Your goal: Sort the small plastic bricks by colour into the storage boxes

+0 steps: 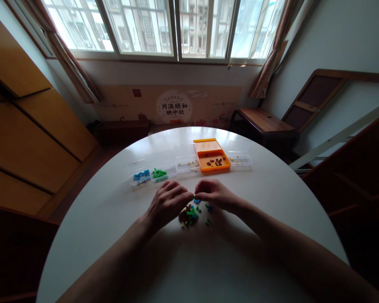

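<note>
A small heap of tiny mixed-colour pieces (189, 216), brown, green and blue, lies on the white round table (113, 219). My left hand (168, 201) hovers over the heap's left side with fingers curled and pinched together. My right hand (214, 194) is beside it, fingers also pinched, its tips meeting the left hand's above a small green piece (195, 197). What each pinch holds is too small to make out. A few loose blue and green pieces (209, 207) lie under my right hand.
Behind the hands stands a row of small open boxes: a clear one with blue pieces (141, 176), one with green pieces (159, 173), a clear one (187, 162), an orange one with dark pieces (212, 156), another clear one (240, 155). A wooden bench (265, 122) stands beyond the table.
</note>
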`<state>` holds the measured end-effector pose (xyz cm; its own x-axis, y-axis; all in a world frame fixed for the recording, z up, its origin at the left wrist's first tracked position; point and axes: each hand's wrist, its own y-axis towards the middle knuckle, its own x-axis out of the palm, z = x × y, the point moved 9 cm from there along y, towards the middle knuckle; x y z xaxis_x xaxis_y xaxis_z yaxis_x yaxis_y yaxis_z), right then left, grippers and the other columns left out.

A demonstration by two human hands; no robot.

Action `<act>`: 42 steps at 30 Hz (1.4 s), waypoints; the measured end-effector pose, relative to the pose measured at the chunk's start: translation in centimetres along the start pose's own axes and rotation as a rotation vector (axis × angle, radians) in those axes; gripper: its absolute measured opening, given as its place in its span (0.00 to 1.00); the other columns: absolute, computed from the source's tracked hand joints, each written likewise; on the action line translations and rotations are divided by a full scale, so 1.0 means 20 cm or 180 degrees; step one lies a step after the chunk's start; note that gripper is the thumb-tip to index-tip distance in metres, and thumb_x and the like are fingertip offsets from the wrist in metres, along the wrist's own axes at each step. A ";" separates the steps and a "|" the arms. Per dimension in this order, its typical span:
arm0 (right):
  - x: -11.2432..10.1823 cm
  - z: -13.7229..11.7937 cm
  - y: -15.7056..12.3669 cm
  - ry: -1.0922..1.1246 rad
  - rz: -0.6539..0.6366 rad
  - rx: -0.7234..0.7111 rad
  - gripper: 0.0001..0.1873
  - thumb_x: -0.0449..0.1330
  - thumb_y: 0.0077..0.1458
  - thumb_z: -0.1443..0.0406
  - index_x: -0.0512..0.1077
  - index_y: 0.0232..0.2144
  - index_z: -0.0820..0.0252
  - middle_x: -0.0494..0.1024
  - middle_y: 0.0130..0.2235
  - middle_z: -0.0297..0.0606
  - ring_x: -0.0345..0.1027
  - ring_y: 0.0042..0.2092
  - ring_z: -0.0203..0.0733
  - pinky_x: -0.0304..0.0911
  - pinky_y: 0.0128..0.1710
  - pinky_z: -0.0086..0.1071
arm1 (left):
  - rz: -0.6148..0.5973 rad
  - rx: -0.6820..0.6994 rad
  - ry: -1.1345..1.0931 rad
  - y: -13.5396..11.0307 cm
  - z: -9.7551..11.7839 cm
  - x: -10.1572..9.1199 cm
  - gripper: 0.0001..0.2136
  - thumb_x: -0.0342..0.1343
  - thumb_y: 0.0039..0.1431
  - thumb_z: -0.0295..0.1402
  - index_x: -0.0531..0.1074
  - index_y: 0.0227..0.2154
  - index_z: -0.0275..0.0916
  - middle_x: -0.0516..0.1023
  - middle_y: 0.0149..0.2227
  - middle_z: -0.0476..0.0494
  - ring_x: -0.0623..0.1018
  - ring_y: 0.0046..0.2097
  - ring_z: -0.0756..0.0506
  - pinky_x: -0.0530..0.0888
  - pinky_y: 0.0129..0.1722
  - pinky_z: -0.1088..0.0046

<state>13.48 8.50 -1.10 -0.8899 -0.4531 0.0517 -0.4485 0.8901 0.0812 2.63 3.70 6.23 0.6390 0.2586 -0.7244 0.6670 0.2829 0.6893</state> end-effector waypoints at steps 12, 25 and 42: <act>-0.11 -0.02 0.00 -0.0650 0.0335 0.0150 0.10 0.64 0.48 0.61 0.73 0.31 0.63 0.74 0.31 0.35 0.65 0.32 0.34 0.60 0.34 0.30 | 0.0696 -0.1366 0.0618 -0.12 -0.33 -0.11 0.05 0.57 0.59 0.34 0.75 0.31 0.40 0.78 0.29 0.47 0.72 0.33 0.46 0.69 0.38 0.68; -0.15 -0.07 -0.02 -0.2137 0.0366 0.0153 0.09 0.63 0.49 0.61 0.76 0.31 0.62 0.75 0.28 0.35 0.63 0.28 0.34 0.57 0.29 0.28 | 0.0894 -0.2554 0.0919 -0.31 -0.59 -0.20 0.16 0.53 0.59 0.44 0.78 0.27 0.39 0.77 0.25 0.43 0.72 0.26 0.45 0.66 0.29 0.69; -0.07 -0.08 -0.07 -0.2514 -0.0743 0.0195 0.07 0.63 0.46 0.67 0.79 0.32 0.59 0.76 0.27 0.32 0.65 0.28 0.33 0.57 0.30 0.27 | 0.0803 -0.2017 0.0664 -0.18 -0.43 -0.16 0.13 0.54 0.60 0.40 0.75 0.25 0.39 0.74 0.23 0.48 0.70 0.28 0.47 0.65 0.31 0.70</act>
<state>15.37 7.83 0.34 -0.5591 -0.4792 -0.6766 -0.6126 0.7887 -0.0523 -5.11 9.70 6.00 0.6157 0.5403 -0.5736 0.1169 0.6572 0.7446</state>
